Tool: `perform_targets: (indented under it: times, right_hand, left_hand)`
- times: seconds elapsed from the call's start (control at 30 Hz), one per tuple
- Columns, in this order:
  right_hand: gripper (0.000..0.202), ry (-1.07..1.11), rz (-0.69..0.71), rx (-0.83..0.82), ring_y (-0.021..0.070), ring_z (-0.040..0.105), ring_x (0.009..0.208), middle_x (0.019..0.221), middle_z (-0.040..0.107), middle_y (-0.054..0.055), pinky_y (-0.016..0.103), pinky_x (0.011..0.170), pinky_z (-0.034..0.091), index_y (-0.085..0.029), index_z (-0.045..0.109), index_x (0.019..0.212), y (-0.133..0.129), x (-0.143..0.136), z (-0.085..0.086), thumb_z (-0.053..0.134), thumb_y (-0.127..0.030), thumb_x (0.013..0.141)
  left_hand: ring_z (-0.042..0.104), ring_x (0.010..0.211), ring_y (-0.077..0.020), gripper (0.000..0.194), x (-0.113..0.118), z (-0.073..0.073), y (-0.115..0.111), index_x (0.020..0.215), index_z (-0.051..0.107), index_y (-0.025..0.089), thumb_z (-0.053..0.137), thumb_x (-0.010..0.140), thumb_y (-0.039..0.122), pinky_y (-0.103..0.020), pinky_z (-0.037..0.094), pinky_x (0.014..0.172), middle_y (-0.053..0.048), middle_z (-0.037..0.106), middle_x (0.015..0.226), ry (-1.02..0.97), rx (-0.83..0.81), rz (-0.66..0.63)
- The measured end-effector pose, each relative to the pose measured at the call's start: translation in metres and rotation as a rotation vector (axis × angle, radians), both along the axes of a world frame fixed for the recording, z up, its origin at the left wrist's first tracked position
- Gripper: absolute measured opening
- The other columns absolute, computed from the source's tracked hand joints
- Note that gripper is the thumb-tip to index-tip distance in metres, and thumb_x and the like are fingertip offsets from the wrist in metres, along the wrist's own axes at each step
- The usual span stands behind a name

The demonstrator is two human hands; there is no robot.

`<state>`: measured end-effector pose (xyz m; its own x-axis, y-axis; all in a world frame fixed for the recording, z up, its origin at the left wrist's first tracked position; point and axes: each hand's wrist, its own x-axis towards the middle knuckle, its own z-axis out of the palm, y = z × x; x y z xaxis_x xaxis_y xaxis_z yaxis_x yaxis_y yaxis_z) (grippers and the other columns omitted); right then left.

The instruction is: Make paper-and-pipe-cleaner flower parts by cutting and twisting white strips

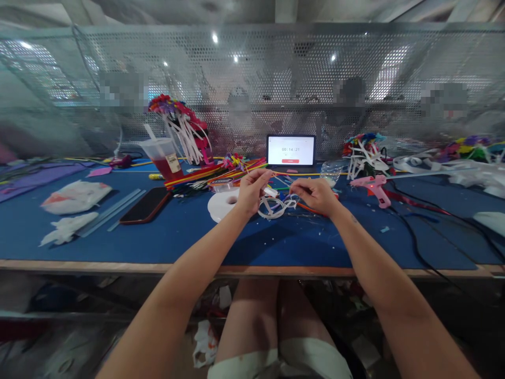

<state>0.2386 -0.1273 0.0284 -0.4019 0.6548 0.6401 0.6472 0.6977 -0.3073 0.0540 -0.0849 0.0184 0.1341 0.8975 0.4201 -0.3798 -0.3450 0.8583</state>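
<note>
white loops point(272, 216) | between left hand point(251, 191) and right hand point(317, 196) | on blue tabletop point(292, 243)

The person has two hands at mid-frame: one left hand point(250, 192) and one right hand point(314, 193). By them lies one white roll point(219, 206). One lit screen point(291, 150) stands at centre. Left of centre there are one cup point(168, 160) with one straw point(150, 132), and one phone point(145, 206). Two bundles with white tails, one upper left point(185, 129), one right point(366, 157); one pink glue gun point(374, 188) at right. The coloured stems point(193, 179) — tangled — defy counting.
</note>
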Motion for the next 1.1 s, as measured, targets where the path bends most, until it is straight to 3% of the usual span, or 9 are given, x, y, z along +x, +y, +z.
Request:
perform_targets:
  times: [0.4,0.7,1.1]
  right_hand:
    - [0.029,0.028,-0.153,0.069,0.012,0.054,0.061,0.071,0.065,0.002,0.025,0.058,0.035,-0.02,0.062,0.076,0.006,0.002,-0.004,0.04,-0.036,0.087]
    - [0.028,0.017,-0.183,0.046,0.0122,0.054,0.061,0.068,0.063,0.001,0.025,0.058,0.034,-0.02,0.06,0.075,0.008,0.001,-0.005,0.039,-0.035,0.087]
    - [0.028,-0.072,-0.144,0.069,0.0131,0.057,0.066,0.081,0.067,0.001,0.025,0.061,0.036,-0.023,0.062,0.091,0.005,-0.004,-0.006,0.039,-0.039,0.089]
  left_hand:
    - [0.028,0.042,-0.005,0.015,0.004,0.003,-0.011,0.066,0.062,0.02,0.066,0.069,0.035,-0.023,0.02,0.04,0.005,0.04,0.048,0.034,0.134,0.12]
    - [0.033,0.042,-0.0048,0.014,0.008,0.006,-0.026,0.063,0.062,0.019,0.064,0.072,0.03,-0.022,0.025,0.04,0.003,0.05,0.051,0.123,0.249,0.334]
    - [0.028,0.038,-0.003,0.021,0.008,0.005,-0.012,0.056,0.053,0.019,0.066,0.067,0.031,-0.021,0.02,0.036,0.006,0.039,0.046,-0.01,0.029,0.167]
